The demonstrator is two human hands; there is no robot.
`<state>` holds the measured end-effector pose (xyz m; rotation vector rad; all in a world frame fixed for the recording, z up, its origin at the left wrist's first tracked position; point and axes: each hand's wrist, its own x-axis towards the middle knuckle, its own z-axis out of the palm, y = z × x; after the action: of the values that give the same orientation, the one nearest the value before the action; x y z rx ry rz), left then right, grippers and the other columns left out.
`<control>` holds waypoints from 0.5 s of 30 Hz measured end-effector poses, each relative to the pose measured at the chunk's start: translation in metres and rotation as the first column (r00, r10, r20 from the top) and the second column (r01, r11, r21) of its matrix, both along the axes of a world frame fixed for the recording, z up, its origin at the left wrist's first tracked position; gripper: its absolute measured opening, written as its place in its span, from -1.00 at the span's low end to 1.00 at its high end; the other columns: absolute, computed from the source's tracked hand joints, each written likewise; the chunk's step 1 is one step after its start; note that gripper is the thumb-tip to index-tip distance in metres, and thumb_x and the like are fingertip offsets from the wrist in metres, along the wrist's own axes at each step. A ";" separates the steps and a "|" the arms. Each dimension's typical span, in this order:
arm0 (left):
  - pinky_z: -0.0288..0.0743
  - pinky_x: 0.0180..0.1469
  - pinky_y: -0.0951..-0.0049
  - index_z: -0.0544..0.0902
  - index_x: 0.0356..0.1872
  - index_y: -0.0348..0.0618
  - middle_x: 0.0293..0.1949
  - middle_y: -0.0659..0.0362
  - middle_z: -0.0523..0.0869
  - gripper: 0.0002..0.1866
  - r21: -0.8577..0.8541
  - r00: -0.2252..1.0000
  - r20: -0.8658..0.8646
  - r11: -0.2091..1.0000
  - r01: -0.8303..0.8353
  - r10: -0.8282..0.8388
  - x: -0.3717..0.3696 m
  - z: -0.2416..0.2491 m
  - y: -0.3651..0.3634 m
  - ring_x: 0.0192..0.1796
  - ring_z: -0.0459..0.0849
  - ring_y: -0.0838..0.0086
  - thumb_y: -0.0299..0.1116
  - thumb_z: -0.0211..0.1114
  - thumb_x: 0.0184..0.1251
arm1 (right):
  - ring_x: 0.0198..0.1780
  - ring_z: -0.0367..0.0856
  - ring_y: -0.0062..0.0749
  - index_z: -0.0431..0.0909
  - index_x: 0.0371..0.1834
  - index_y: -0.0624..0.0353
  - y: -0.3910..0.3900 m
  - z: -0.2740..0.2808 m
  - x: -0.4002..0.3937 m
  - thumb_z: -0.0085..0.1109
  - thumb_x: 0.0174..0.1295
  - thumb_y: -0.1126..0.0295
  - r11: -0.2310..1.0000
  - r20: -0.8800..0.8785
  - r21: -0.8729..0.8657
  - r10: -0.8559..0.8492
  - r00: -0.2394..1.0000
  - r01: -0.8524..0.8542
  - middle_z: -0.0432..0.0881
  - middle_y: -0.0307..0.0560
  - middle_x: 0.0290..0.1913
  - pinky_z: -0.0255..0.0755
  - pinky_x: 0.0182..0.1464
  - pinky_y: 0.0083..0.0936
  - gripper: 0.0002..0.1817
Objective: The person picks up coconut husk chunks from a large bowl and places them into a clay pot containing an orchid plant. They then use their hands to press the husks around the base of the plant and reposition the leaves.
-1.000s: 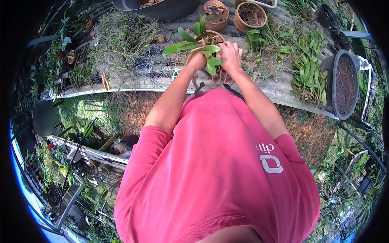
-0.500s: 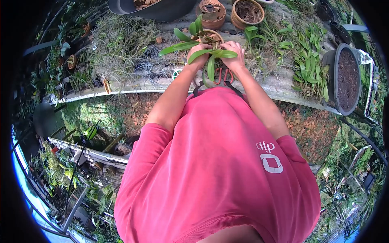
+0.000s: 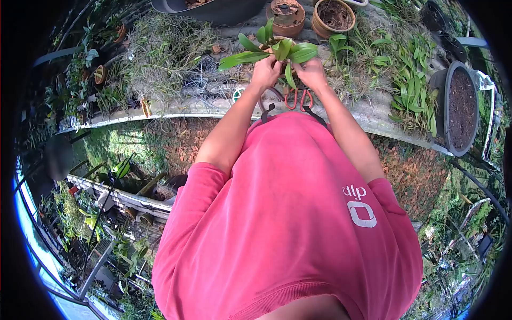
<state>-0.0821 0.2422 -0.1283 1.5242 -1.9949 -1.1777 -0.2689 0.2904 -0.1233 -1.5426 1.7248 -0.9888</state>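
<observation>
A potted plant (image 3: 248, 57) with broad, strap-shaped green leaves, which looks like an orchid, stands at the bench's front middle. Its pot is mostly hidden behind leaves and hands. My left hand (image 3: 266, 73) is at the left of the plant's base, fingers closed at the stems. On the other side my right hand (image 3: 312, 73) has its fingers pinched near the base, beneath a wide leaf. One leaf hangs down between both hands. Just below them lie red looped handles (image 3: 291, 100), seemingly of a cutting tool.
Behind the plant are a lidded-looking clay pot (image 3: 286, 21), another clay pot (image 3: 334, 20) with dry filling and a large dark tub (image 3: 213, 13). Dry grassy plants (image 3: 165, 48) lie left. Leafy plants (image 3: 413, 93) and a grey soil-filled planter (image 3: 462, 109) are at right.
The plant's front leaves have shifted upward and now fan out above my hands, instead of drooping over them. Both hands stay at its base. The whole view has shifted slightly.
</observation>
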 end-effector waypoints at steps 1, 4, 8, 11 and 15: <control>0.62 0.16 0.00 0.79 0.03 -0.22 -0.14 -0.16 0.84 -0.68 0.011 1.000 0.023 1.000 -0.017 0.017 -0.001 0.007 0.003 0.01 0.80 -0.11 -0.22 0.28 0.49 | -0.01 0.82 0.09 0.71 0.08 0.17 0.001 0.001 -0.002 0.38 0.32 0.31 0.999 0.010 0.035 0.000 1.000 0.000 0.85 0.09 -0.11 0.65 0.08 -0.15 -0.69; 0.58 0.23 0.01 0.80 0.04 -0.20 -0.04 -0.16 0.82 -0.71 -0.089 0.997 -0.072 0.996 -0.017 0.011 0.002 -0.014 0.008 0.09 0.76 -0.11 -0.26 0.32 0.46 | 0.05 0.82 0.09 0.71 0.12 0.13 0.001 0.006 -0.008 0.39 0.36 0.27 0.992 -0.014 0.127 0.011 1.000 -0.009 0.85 0.11 -0.06 0.65 0.11 -0.13 -0.67; 0.56 0.30 0.05 0.82 0.04 -0.14 0.07 -0.11 0.79 -0.73 -0.221 0.993 0.004 0.969 0.113 -0.115 0.008 -0.024 0.002 0.18 0.72 -0.06 -0.37 0.38 0.37 | 0.06 0.83 0.06 0.68 0.19 0.15 0.000 0.004 -0.009 0.38 0.38 0.25 0.995 -0.086 0.097 0.037 0.996 -0.029 0.85 0.11 -0.05 0.65 0.11 -0.11 -0.62; 0.56 0.31 0.05 0.83 0.04 -0.10 0.09 -0.08 0.80 -0.72 -0.250 0.970 0.093 0.938 0.239 -0.223 0.009 -0.028 -0.003 0.18 0.72 -0.05 -0.41 0.37 0.35 | 0.07 0.82 0.09 0.65 0.22 0.16 0.001 -0.001 -0.009 0.37 0.39 0.24 0.993 -0.033 0.109 0.040 0.999 -0.036 0.85 0.13 -0.04 0.65 0.11 -0.11 -0.59; 0.56 0.32 0.06 0.82 0.03 -0.07 0.09 -0.06 0.80 -0.74 -0.195 0.985 0.091 0.967 0.164 -0.148 0.003 -0.020 -0.001 0.17 0.72 -0.04 -0.41 0.35 0.36 | 0.07 0.79 0.16 0.68 0.21 0.06 0.005 -0.014 -0.016 0.30 0.37 0.23 0.994 -0.079 0.077 0.082 0.993 -0.076 0.82 0.19 -0.01 0.65 0.11 -0.10 -0.62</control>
<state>-0.0787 0.2413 -0.1483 1.3505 -2.2437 -0.9511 -0.2849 0.2952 -0.1375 -1.6111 1.7222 -0.8239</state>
